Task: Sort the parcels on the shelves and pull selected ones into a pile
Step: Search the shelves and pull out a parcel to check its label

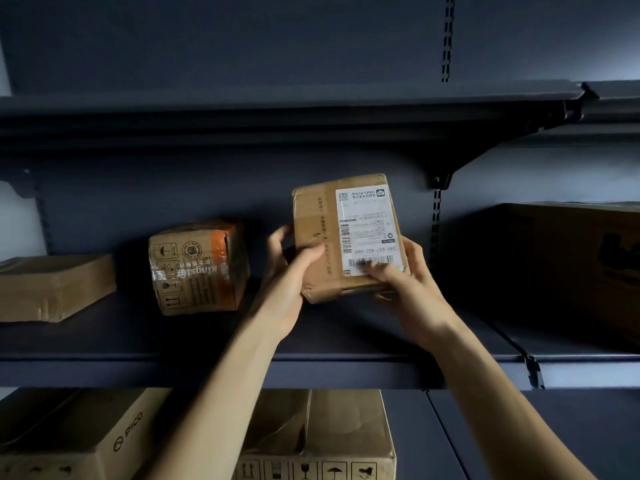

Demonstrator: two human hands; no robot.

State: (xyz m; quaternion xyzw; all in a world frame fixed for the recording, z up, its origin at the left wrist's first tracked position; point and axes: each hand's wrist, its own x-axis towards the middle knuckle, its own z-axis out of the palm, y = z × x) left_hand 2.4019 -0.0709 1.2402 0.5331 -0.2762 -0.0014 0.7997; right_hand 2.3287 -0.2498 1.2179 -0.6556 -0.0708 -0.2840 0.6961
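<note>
Parcel: small brown carton [320, 237], white label [369, 230] facing cam, held up over the mid shelf [138, 341], toward its right end
Long axis: near upright, top leaning a bit left; both grips at the bottom end, bulk of box above hands
L hand [291, 282]: wraps lower-left edge, thumb across front
R hand [412, 282]: pinches lower-right corner, fingertips on barcode
Nearer: neither, both on it
Next (guess): draw down & back past shelf front edge, clear of orange-taped box [199, 268] to the left

brown taped parcel [311, 209], white label [370, 230] facing, tilted upright above middle shelf [104, 341]
</note>
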